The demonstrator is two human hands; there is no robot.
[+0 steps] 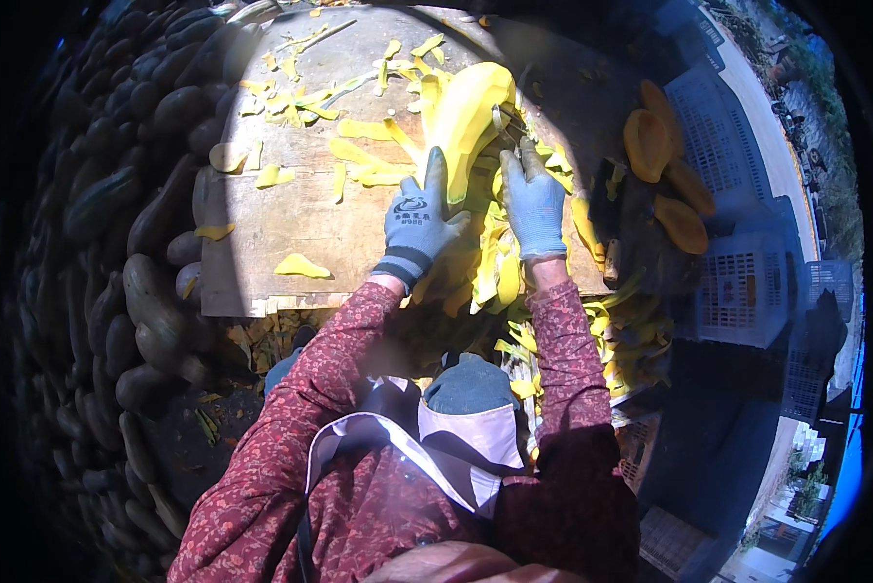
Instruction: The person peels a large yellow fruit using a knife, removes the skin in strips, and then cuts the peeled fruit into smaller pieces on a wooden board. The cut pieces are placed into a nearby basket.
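A peeled yellow squash (473, 102) lies on a wooden board (298, 233), its thick end away from me and its narrow end toward me. My left hand (418, 222), in a grey-blue glove, rests against the narrow end with its fingers along the left side. My right hand (534, 193), gloved too, is closed around a metal peeler (505, 120), whose head is at the squash's right side. The peeler's handle is mostly hidden by the fingers. Yellow peel strips (491, 255) hang between my hands, and more peelings (290, 106) lie on the board at the upper left.
Unpeeled squashes (152, 306) are heaped along the left. Orange squash pieces (647, 146) lie at the right, beside plastic crates (742, 291). A heap of peelings (626, 328) lies below the board's right front edge. A small wooden piece (611, 259) lies near that edge.
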